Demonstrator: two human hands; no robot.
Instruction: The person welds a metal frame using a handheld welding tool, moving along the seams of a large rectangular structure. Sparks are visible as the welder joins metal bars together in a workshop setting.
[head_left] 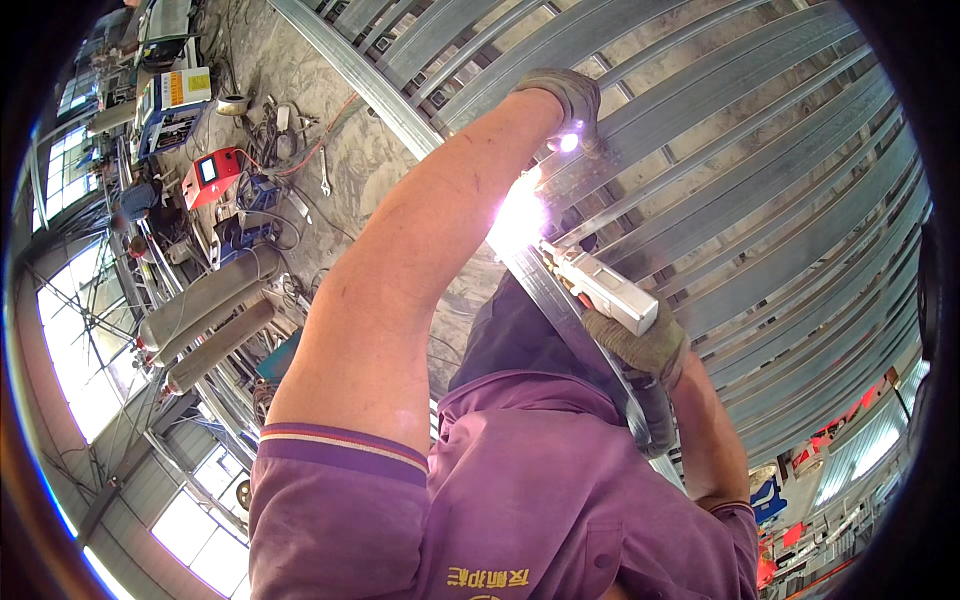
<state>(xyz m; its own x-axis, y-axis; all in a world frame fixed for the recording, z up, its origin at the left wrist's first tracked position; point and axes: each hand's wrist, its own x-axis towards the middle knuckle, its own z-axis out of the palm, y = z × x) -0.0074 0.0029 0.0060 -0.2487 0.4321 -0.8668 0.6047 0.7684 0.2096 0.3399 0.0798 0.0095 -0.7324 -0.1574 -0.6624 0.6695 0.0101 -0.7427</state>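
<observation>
My right hand (640, 345), in a worn grey-green work glove, grips a white, boxy welding gun (610, 290). Its nozzle points up and left at a dazzling white-violet weld glare (520, 215) on a long metal rail (550, 290). Past the glare, my gloved left hand (568, 95) is curled down at the metal slats (660, 125), fingers bent. A second bright violet spot shines under it, and what those fingers close on is hidden. Glare washes out the joint between slat and rail.
Rows of galvanized slats fill the right side. Left on the concrete floor stand a red machine (212, 177), a blue-white machine (175, 105), a wrench (324, 172), cables and grey gas cylinders (215, 310). Another person (140, 198) is at the far left. A thick dark hose (655, 420) runs below my right hand.
</observation>
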